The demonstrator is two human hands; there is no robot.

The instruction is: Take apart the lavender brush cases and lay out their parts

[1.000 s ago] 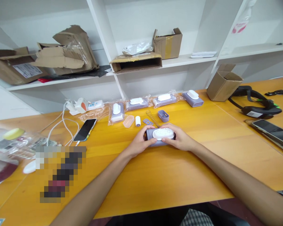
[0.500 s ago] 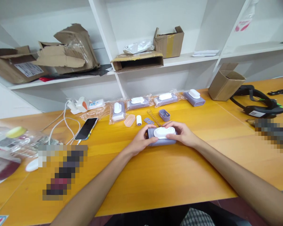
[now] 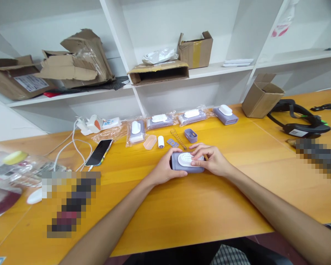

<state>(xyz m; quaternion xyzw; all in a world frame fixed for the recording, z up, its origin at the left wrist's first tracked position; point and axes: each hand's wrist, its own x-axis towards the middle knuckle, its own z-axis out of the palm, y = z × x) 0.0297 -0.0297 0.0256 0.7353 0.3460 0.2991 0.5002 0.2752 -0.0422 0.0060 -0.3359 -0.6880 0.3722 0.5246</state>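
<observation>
The left hand [image 3: 165, 166] grips the left end of a lavender plastic housing [image 3: 182, 167], which sits on the wooden tabletop [image 3: 209, 209] between both hands. The right hand [image 3: 212, 160] holds its white bristled brush head [image 3: 185, 159] with curled fingers. Just beyond the hands lie a coiled metal spring [image 3: 178, 138] and a small lavender tray [image 3: 191, 135].

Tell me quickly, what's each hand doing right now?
Left hand: closed, holding the lilac case.
Right hand: partly closed, holding the white brush on top.
</observation>
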